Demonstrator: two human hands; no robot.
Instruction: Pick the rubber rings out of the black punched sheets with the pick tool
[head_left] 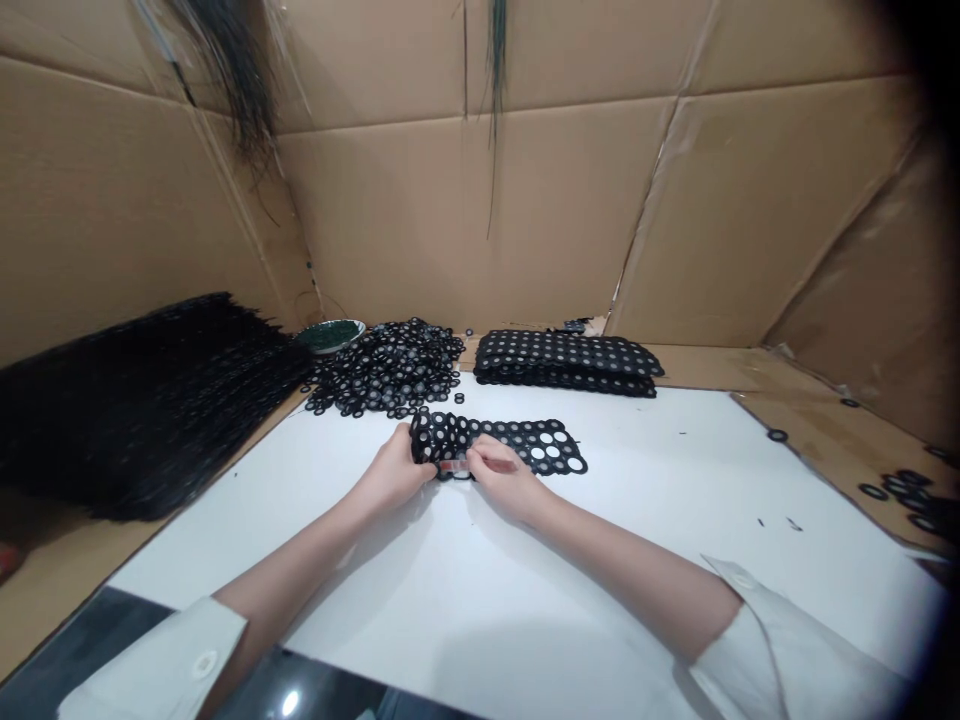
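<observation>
A black rubber sheet (525, 440) punched with round holes lies on the white board (675, 500). My left hand (397, 472) grips its left end, which is bent upward. My right hand (501, 478) pinches the sheet's near edge beside the left hand, fingers closed on it. A small red and white item (452, 466) shows between the two hands; what it is I cannot tell.
A heap of loose black rings (390, 368) lies behind the hands. A stack of punched black sheets (566, 362) sits at the back. A big pile of black sheets (142, 400) fills the left. A green dish (330, 334) stands by the cardboard wall (465, 220). Stray rings (911, 492) lie at right.
</observation>
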